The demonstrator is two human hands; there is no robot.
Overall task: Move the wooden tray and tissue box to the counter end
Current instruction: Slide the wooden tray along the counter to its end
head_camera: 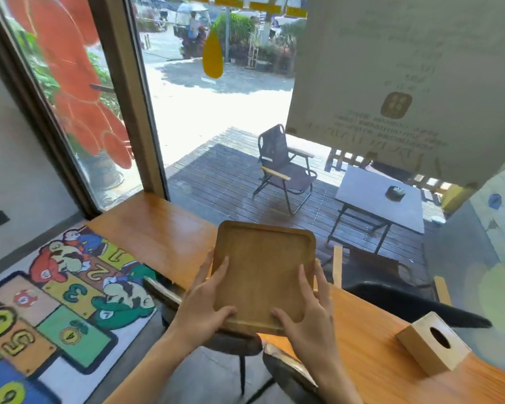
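I hold a rectangular wooden tray (263,269) with a raised rim in the air above the wooden counter (164,228), tilted towards me and empty. My left hand (204,304) grips its near-left corner, thumb on the inside. My right hand (306,313) grips the near-right corner the same way. A light wooden tissue box (433,342) with an oval slot sits on the counter to the right, apart from both hands.
The counter runs along a large window from lower right to its end at the upper left by the window frame (146,112). Two dark chairs (231,342) stand below the counter edge. A colourful numbered rug (56,301) covers the floor at left.
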